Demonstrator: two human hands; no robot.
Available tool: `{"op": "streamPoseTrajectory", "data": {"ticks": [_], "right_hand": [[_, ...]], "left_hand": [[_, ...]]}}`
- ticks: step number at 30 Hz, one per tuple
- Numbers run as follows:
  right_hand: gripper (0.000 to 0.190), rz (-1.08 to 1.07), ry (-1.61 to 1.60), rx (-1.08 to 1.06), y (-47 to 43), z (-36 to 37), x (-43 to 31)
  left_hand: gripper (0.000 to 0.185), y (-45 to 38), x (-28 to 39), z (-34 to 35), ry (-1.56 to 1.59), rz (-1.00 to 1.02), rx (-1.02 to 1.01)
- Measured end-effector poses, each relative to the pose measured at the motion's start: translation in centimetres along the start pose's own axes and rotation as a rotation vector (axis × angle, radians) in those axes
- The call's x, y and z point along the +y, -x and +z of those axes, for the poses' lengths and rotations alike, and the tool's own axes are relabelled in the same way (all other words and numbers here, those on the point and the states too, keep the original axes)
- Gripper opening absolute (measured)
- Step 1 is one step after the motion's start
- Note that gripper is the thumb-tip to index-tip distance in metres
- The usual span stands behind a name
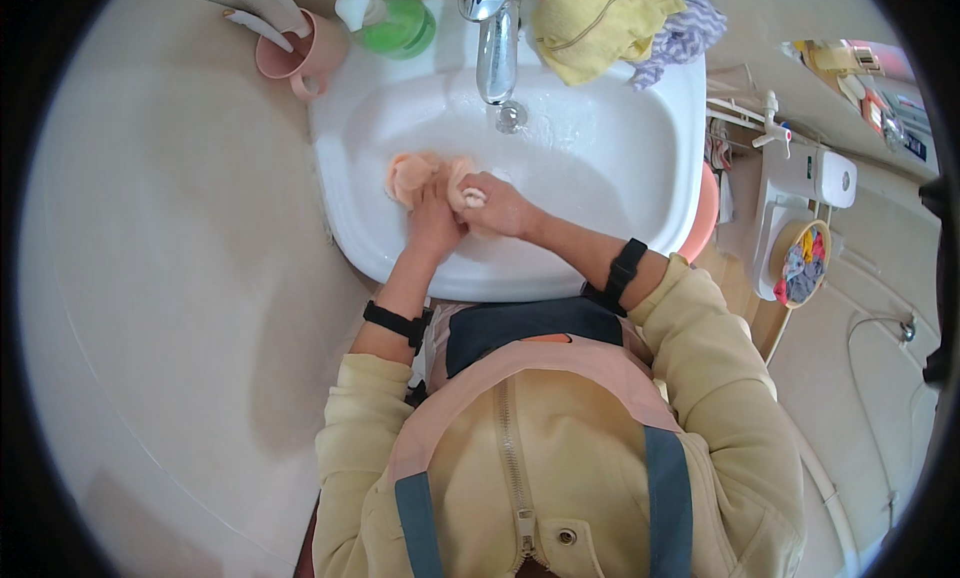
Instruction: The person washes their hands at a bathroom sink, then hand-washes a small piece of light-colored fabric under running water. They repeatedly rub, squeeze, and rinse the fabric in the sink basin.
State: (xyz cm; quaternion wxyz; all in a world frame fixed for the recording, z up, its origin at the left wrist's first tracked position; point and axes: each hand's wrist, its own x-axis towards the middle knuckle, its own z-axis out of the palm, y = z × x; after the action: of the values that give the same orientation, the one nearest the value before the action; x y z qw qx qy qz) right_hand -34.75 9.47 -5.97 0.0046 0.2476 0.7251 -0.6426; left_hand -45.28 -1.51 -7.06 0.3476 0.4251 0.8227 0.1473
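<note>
My left hand (435, 222) presses on a wet, peach-coloured cloth (412, 174) in the left part of a white washbasin (630, 203). Beside it, touching it, my right hand (496, 207) is closed around a bunched part of the cloth, with a small white piece showing at the fist. The underside of the cloth and some fingertips are hidden. Above the basin hangs the spout of a chrome tap (496, 64), over the drain (511, 117). Water drops lie on the basin floor near the drain.
A pink mug (326, 45) with white items and a green soap pump bottle (397, 27) stand at the back left. A yellow cloth (600, 30) and a purple patterned cloth (679, 30) lie at the back right. Right of the basin are a pink tub (703, 214) and a toilet (765, 233) bearing a laundry basket (784, 240).
</note>
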Motion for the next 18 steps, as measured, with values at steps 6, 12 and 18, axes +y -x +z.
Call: {"op": "streamPoseTrajectory", "data": {"ticks": [6, 12, 18], "right_hand": [[0.023, -0.249, 0.255, -0.022, -0.7, -1.6, -1.9], [0.031, -0.115, 0.71, 0.268, -1.3, -8.9, 6.9], [0.06, 0.104, 0.99, 0.188, -0.6, -4.1, 7.4]], "left_hand": [[0.051, -1.4, -2.1, 1.4, 0.341, 0.098, 0.043], [0.034, 0.2, 0.8, -2.5, -0.176, 0.005, 0.007], [0.038, 0.9, 0.9, -0.8, -0.459, 0.136, 0.059]]}}
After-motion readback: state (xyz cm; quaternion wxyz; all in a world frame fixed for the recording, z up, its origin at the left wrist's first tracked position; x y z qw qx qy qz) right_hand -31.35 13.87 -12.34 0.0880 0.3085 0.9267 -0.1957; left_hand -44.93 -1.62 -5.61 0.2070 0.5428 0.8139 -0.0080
